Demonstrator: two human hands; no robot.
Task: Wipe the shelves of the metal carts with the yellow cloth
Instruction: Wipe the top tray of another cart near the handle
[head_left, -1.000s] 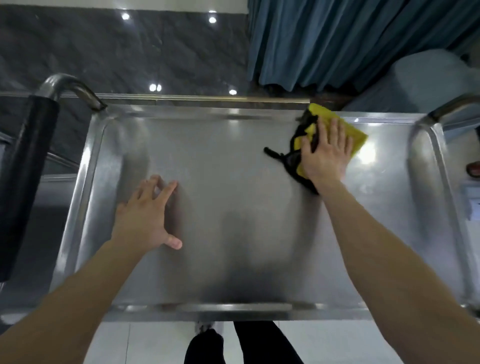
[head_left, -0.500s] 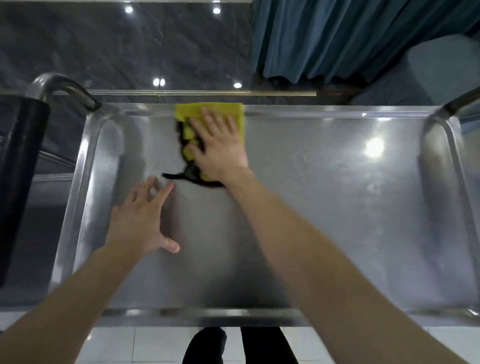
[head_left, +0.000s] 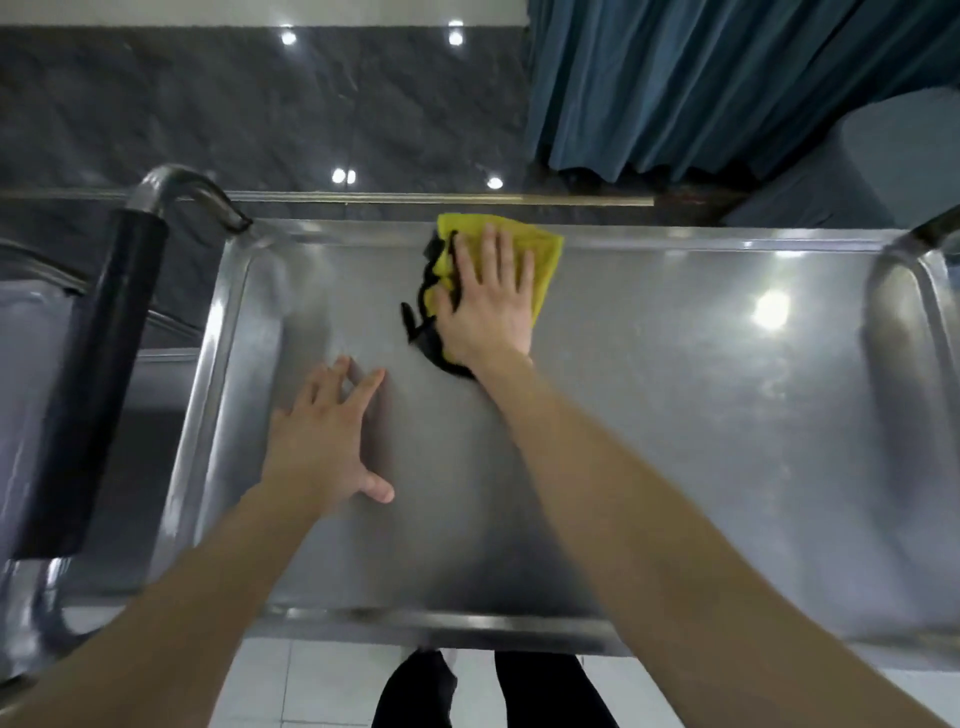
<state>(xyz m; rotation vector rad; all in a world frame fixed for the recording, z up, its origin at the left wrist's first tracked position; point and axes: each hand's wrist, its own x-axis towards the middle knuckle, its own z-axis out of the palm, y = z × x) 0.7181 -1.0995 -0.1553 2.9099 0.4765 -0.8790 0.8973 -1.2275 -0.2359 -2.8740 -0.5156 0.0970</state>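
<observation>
The right hand (head_left: 488, 306) grips nothing: its palm lies flat on the yellow cloth (head_left: 546, 255) and its straight, slightly spread fingers press it onto the top shelf (head_left: 675, 415) of the metal cart. The left hand (head_left: 322, 441) is also flat and uncurled, with fingers fanned and thumb out, resting bare on the steel at about 9 o'clock of the shelf.

A second ago the cloth lay toward 1 o'clock, near the right end. Half a second ago it had swept along the far rim to about 11 o'clock. Now it sits close to 12 o'clock, a touch left of centre and slightly back to the right. The left hand has kept its spot throughout.

The right fingers point to 12 o'clock, and the forearm runs down toward 5 o'clock. The cloth's yellow edge touches the far rim (head_left: 727, 238). Its black trim (head_left: 415, 325) trails out from under the thumb side toward 8 o'clock.

From the cloth round to 3 o'clock the shelf is bare steel, up to the raised right rim. The near rim (head_left: 441, 621) lies at 6 o'clock. A black handle grip (head_left: 88, 389) stands off the left end at 9 o'clock, and a blue curtain (head_left: 727, 78) hangs beyond the cart at 1 o'clock.
</observation>
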